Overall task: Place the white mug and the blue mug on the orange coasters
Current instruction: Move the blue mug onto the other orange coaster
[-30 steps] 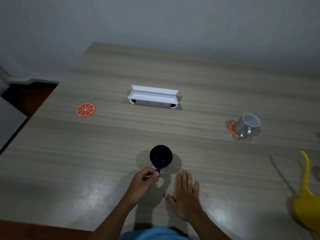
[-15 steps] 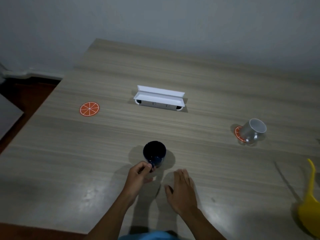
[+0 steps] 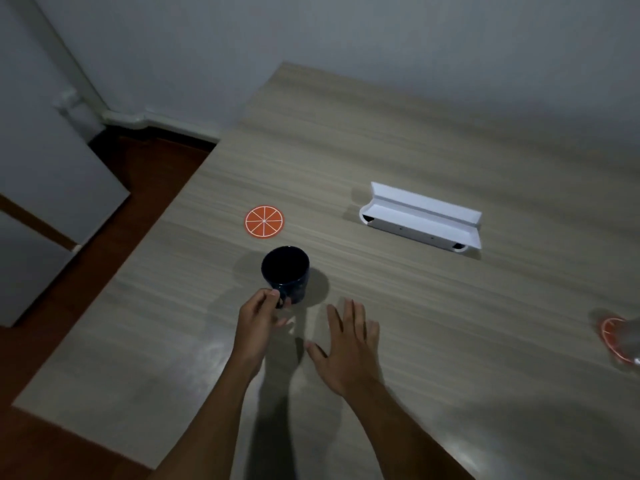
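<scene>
The dark blue mug (image 3: 286,271) is upright just above the wooden table (image 3: 398,161), with my left hand (image 3: 258,318) shut on its handle. An orange-slice coaster (image 3: 264,222) lies bare a short way beyond the mug, slightly to the left. My right hand (image 3: 348,337) rests flat on the table with fingers spread, to the right of the mug. At the right frame edge a second orange coaster (image 3: 610,336) shows, with the white mug (image 3: 632,344) on it, blurred and mostly cut off.
A white open box (image 3: 420,216) lies across the middle of the table, right of the bare coaster. The table's left edge drops to a dark red-brown floor (image 3: 104,244). A grey panel (image 3: 45,188) stands at the left.
My left hand has carried the blue mug left and forward, close to the bare coaster. The view swung left, pushing the white mug to the right edge. My right hand stays flat.
</scene>
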`<state>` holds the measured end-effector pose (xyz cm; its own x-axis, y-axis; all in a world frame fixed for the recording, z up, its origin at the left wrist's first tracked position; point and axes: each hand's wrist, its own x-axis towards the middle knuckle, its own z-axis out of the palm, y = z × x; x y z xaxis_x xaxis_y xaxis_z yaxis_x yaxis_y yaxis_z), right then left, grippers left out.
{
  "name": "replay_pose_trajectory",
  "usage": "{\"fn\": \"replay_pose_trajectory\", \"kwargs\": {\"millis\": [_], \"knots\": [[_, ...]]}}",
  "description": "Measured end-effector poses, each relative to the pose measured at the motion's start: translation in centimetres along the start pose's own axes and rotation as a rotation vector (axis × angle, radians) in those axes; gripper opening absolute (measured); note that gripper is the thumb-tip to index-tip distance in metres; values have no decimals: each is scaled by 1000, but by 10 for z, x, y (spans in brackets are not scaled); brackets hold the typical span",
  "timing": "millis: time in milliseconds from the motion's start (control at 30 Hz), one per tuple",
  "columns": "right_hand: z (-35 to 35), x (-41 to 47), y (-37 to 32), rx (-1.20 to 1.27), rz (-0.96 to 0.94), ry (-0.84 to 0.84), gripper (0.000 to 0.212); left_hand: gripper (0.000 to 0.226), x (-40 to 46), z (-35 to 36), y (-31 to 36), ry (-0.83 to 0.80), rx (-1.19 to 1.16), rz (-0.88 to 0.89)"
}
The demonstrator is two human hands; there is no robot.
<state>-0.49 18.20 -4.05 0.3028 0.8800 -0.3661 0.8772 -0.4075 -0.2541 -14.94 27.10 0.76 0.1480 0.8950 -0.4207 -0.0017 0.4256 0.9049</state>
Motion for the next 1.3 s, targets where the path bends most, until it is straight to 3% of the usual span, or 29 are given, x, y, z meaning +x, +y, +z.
{"fn": "replay_pose_trajectory", "kwargs": {"millis": [267, 633, 767, 1300], "knots": [[28, 31, -15, 12, 40, 130, 86, 34, 80, -4, 24, 105, -32, 35], [33, 39, -11, 9, 48, 140, 82, 29, 132, 7, 40, 262, -198, 111], [34, 38, -11, 4, 45, 140, 80, 23, 145, 3, 45, 278, -183, 126], [36, 37, -11, -8, 50, 142, 78, 30, 169, 3, 47, 317, -154, 85]]}}
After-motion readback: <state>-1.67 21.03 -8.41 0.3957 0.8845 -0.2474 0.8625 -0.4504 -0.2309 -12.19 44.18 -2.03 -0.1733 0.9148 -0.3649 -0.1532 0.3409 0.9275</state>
